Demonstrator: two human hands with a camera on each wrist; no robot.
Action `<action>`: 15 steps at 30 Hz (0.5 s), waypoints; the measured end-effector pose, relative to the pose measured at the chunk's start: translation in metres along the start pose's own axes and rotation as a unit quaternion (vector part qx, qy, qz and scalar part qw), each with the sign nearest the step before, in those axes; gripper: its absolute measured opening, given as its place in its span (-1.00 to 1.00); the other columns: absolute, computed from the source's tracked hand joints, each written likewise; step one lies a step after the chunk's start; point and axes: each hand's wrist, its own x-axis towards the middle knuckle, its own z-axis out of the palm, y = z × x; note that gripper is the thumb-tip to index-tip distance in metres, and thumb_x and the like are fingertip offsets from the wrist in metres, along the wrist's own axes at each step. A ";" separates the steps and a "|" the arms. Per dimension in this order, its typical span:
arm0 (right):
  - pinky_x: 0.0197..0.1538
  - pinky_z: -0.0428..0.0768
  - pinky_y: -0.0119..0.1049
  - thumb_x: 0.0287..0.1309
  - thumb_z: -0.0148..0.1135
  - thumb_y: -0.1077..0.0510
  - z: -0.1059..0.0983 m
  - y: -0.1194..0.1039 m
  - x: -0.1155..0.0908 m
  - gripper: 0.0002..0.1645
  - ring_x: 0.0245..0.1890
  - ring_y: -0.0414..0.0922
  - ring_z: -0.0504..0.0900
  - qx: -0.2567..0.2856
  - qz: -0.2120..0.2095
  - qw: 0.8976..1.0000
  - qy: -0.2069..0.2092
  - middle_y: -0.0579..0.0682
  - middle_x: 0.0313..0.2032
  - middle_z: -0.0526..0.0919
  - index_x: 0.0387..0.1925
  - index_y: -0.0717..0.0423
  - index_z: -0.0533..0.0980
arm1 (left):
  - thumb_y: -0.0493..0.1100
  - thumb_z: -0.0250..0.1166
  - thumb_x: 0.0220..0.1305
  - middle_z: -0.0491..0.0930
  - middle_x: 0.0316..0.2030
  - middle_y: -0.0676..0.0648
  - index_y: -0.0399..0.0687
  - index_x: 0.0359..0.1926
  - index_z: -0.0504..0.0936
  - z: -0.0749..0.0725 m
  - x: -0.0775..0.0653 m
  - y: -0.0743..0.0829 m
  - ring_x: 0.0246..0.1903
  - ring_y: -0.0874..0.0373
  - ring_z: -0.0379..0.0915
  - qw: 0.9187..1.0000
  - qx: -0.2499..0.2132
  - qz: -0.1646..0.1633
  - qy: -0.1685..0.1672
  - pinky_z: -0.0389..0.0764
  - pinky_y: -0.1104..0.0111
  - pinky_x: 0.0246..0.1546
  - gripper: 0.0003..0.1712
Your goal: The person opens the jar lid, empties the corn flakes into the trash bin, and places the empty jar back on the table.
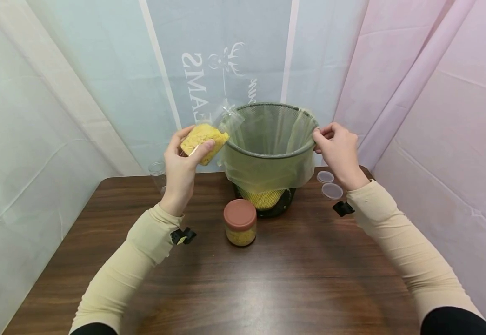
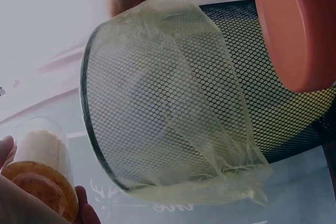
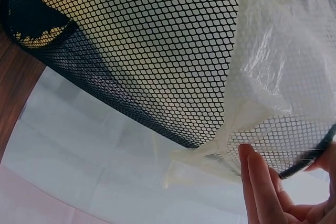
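A dark mesh wastebasket [image 1: 269, 156], tilted toward me, has a thin pale-yellow bag [image 2: 163, 98] folded over its rim. Yellow material [image 1: 265, 199] shows through its lower mesh. My left hand [image 1: 181, 172] grips a clear jar [image 2: 44, 153] with yellow crumbly contents [image 1: 203, 141], tipped so its clear mouth end overlaps the wastebasket's left rim in the head view. On the opposite side, my right hand [image 1: 338, 151] pinches the rim and bag, fingers outside and thumb at the edge. A jar with a reddish-brown lid [image 1: 240, 215] and yellow contents stands in front of the wastebasket.
Another clear jar [image 1: 157, 173] stands at the back left, partly behind my left hand. Two translucent round lids [image 1: 332, 190] lie on the brown table [image 1: 243, 288] at the right. Printed fabric [image 1: 222, 28] hangs behind and around the table.
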 end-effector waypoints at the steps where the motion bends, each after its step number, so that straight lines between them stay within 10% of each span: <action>1: -0.40 0.61 -0.52 0.20 -0.02 -0.14 0.000 0.000 0.000 -0.57 -0.50 -0.21 0.70 0.002 0.000 1.000 0.001 0.00 -0.40 0.65 -0.26 0.13 0.54 | -0.24 0.46 -0.01 0.51 -0.15 -0.09 -0.09 0.01 0.48 0.000 0.000 0.000 -0.25 0.16 0.48 1.000 -0.001 -0.002 0.001 0.57 0.46 -0.35 -0.47; 15: -0.37 0.61 -0.52 0.19 -0.02 -0.16 0.000 0.001 0.001 -0.56 -0.50 -0.23 0.71 -0.004 0.004 1.000 0.004 0.01 -0.40 0.67 -0.26 0.11 0.55 | -0.24 0.45 0.00 0.54 -0.15 -0.09 -0.07 -0.04 0.47 0.005 0.006 -0.003 -0.23 0.12 0.50 1.000 -0.019 0.009 0.014 0.58 0.43 -0.29 -0.52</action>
